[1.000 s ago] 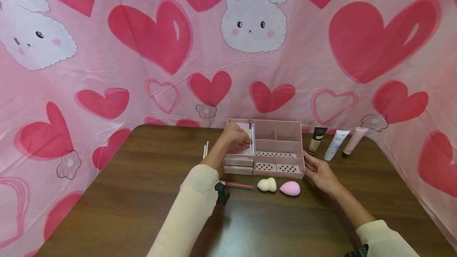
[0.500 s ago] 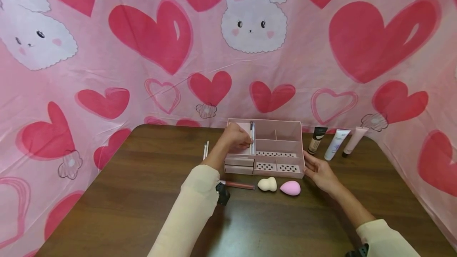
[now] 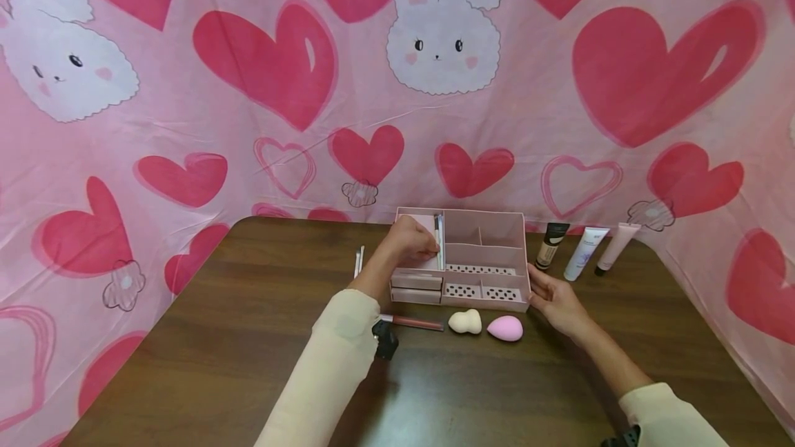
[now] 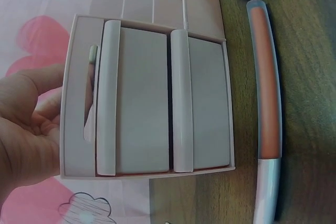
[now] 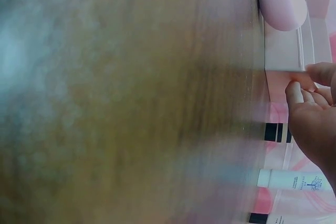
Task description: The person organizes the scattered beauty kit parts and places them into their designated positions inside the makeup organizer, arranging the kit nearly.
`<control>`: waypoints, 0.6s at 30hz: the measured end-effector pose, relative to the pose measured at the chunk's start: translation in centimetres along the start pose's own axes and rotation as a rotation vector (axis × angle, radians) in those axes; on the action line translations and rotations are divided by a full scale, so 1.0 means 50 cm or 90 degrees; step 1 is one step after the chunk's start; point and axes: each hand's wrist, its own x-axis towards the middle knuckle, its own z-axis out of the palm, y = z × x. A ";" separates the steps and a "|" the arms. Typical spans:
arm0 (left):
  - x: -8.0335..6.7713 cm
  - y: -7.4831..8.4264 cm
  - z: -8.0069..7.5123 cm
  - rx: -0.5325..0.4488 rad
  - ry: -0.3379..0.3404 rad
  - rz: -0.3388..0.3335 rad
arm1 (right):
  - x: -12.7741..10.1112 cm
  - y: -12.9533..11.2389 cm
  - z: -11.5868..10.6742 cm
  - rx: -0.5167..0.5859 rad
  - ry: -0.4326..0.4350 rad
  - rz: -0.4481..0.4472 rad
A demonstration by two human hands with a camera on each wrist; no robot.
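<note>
A pink makeup organizer [image 3: 484, 259] stands on the table, with two drawers [image 4: 144, 100] at its front left. My left hand [image 3: 411, 239] reaches into its left compartment and pinches a slim makeup brush [image 3: 437, 223] standing against the divider. A pale brush end shows through the front slot in the left wrist view; the fingertips are partly hidden. My right hand [image 3: 559, 301] grips the organizer's front right corner, fingers along the side wall and thumb at the front edge. In front lie a lip gloss tube [image 3: 417, 323], a cream sponge [image 3: 465, 321] and a pink sponge [image 3: 506, 328].
To the right of the organizer stand a black-capped foundation tube [image 3: 551, 245], a white tube [image 3: 586, 254] and a pink tube [image 3: 617, 248]. Two thin brushes [image 3: 359, 261] lie left of it, partly behind the left forearm. A heart-patterned cloth [image 3: 366, 74] hangs behind the table.
The brush at my left fingers has shifted slightly right, towards the divider, and the left hand with it. The right hand stays at the organizer's corner.
</note>
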 end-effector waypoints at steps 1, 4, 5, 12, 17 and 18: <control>0.000 -0.001 0.000 -0.003 0.002 0.001 | 0.000 -0.001 0.000 0.000 0.000 0.004; -0.002 -0.002 -0.002 -0.021 0.001 0.003 | 0.000 -0.003 0.001 -0.008 -0.002 0.017; -0.004 -0.002 -0.003 -0.027 -0.002 0.007 | 0.000 -0.004 0.001 -0.015 -0.002 0.021; -0.014 -0.005 -0.024 0.033 0.008 0.063 | 0.002 -0.007 0.001 -0.059 -0.003 0.051; -0.024 -0.010 -0.042 0.032 0.019 0.070 | 0.003 -0.007 0.001 -0.061 -0.008 0.056; -0.027 -0.011 -0.045 0.013 0.018 0.063 | 0.003 -0.007 0.000 -0.061 -0.008 0.054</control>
